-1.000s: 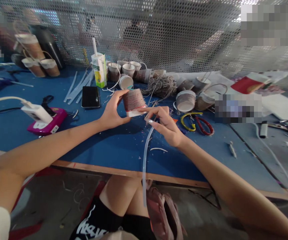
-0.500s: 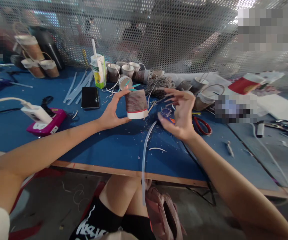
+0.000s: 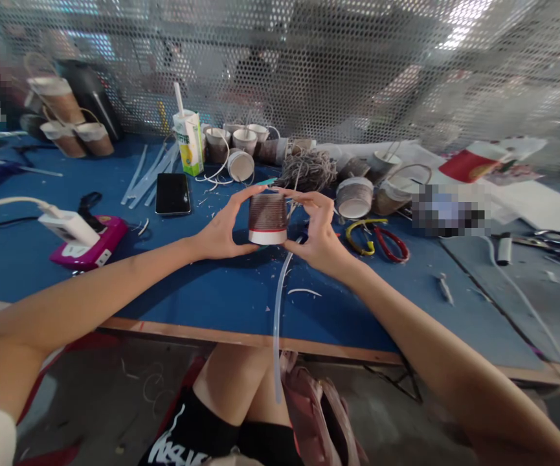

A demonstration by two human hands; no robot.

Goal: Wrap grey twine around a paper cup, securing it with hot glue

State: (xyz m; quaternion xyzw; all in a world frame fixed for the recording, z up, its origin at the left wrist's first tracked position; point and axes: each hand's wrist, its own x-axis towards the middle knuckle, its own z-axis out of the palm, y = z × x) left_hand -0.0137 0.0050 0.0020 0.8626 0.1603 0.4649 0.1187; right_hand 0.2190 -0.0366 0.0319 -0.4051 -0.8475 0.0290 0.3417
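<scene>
Between my two hands is a paper cup (image 3: 267,217) wound with brown cord, held bottom up or on its rim; I cannot tell which. A red line and a bare white band show at its lower edge. My left hand (image 3: 221,230) grips it from the left, fingers on top and thumb beneath. From the other side my right hand (image 3: 316,230) holds it the same way, fingertips at the top edge and thumb at the lower rim. Below them a clear glue stick (image 3: 278,310) hangs over the table edge. Its upper end is hidden near the right hand.
Behind the hands are a tangle of cord (image 3: 309,169) and several wrapped cups (image 3: 355,196). A phone (image 3: 173,193), a drink carton (image 3: 190,142) and a purple power strip (image 3: 90,243) lie left. Right are red-handled pliers (image 3: 392,244) and scissors (image 3: 559,241).
My right hand has come in from the right and taken hold of the cup. The cup has moved slightly down and stands straighter. My left hand keeps its grip.
</scene>
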